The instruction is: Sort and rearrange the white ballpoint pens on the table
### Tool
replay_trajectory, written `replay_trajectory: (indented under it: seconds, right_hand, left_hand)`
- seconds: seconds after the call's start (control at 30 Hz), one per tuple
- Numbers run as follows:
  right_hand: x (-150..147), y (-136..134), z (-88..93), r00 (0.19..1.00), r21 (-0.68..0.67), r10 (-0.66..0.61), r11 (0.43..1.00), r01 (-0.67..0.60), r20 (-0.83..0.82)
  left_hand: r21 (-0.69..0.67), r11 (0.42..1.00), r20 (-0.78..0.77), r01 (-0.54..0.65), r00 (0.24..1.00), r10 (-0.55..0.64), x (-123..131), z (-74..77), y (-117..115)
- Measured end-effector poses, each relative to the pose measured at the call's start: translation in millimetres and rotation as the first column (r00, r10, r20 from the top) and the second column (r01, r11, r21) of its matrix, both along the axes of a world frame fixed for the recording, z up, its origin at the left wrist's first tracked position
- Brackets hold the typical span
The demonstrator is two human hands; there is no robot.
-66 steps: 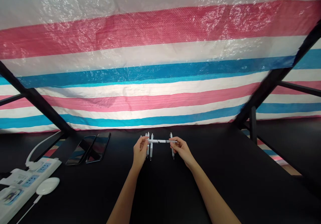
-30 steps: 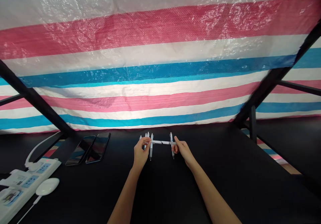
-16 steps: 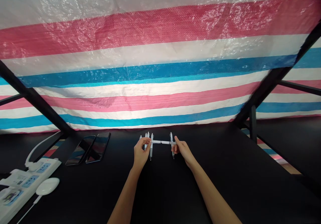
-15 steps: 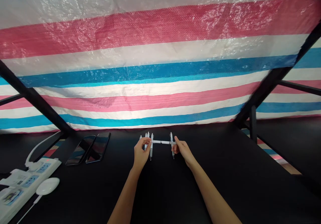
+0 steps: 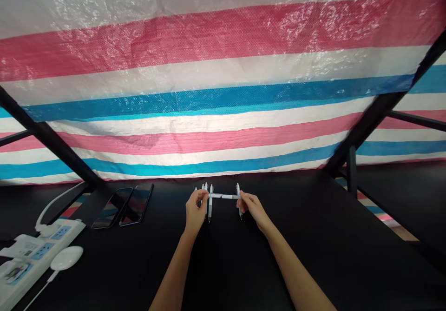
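A slim white pen (image 5: 228, 196) lies level between my two hands, with a dark band near its middle; whether it is one piece or two parts, I cannot tell. My left hand (image 5: 197, 208) pinches its left end, and my right hand (image 5: 252, 207) pinches the greyish right end. Several white-and-grey pens stand in a row by the left fingers, the nearest pen (image 5: 210, 205) lying just under the held one. Beside the right fingertips rests another pen (image 5: 238, 189), partly covered by that hand.
Two dark phones, a left phone (image 5: 112, 208) and a right phone (image 5: 137, 206), lie on the black table (image 5: 230, 264). Further left are a white power strip (image 5: 42, 253) and a rounded white device (image 5: 67, 258) with a cable. A striped tarp (image 5: 209, 139) hangs behind, between black frame bars.
The held pen has shifted slightly left and its span between my hands looks shorter. My right fingers have moved a little left and up; the pens on the table stay put.
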State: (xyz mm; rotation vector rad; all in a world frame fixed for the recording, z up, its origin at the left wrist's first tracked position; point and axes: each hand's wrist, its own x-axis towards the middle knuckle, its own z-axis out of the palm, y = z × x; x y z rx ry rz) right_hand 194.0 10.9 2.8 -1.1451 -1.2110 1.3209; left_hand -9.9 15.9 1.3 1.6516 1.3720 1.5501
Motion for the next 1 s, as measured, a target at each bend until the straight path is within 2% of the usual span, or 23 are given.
replay_trajectory:
  seconds: [0.23,0.5,0.8,1.0]
  right_hand:
    - [-0.7,1.6,-3.0,1.000,-0.040,-0.010,0.999,0.010,-0.009]
    - [-2.9,-2.0,3.2,0.999,-0.095,0.048,0.994,-0.047,0.002]
    - [-1.7,0.5,-1.6,0.998,-0.093,0.065,0.994,-0.064,0.005]
    - [-1.0,0.6,-2.0,0.998,-0.095,0.067,0.993,-0.066,0.003]
  left_hand:
    - [0.024,1.000,-0.027,0.017,0.999,-0.016,0.0,1.6,-0.6]
    - [0.070,0.997,-0.048,0.014,0.999,-0.011,-1.1,0.4,-0.8]
    - [0.148,0.989,-0.044,0.031,0.999,-0.025,-2.5,-4.1,0.8]
    - [0.190,0.981,-0.025,0.049,0.999,-0.045,-1.5,0.1,-0.9]
